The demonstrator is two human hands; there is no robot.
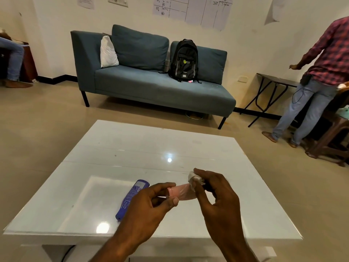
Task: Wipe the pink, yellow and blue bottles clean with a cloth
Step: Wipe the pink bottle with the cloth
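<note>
Left hand (pixel 151 203) pinches slim pink plastic bottle (pixel 182 191) above glossy white table (pixel 132 148), right hand (pixel 217 193) pressing bunched white cloth (pixel 192 176) against it.

A backpack (pixel 184 60) is sitting on the sofa (pixel 151 87) beyond the counter (pixel 132 140); a person (pixel 321 72) is standing past its far-right corner.

Hidden under the fingers of the left hand (pixel 149 208): one end of the pink bottle (pixel 181 191). Behind the right hand (pixel 217 201): its other end. Buried in the right fingers: most of the cloth (pixel 192 176). Left of the grip, partly covered by the left hand: blue bottle (pixel 130 197), label print too small to read. Cut off at the bottom edge: both forearms.
</note>
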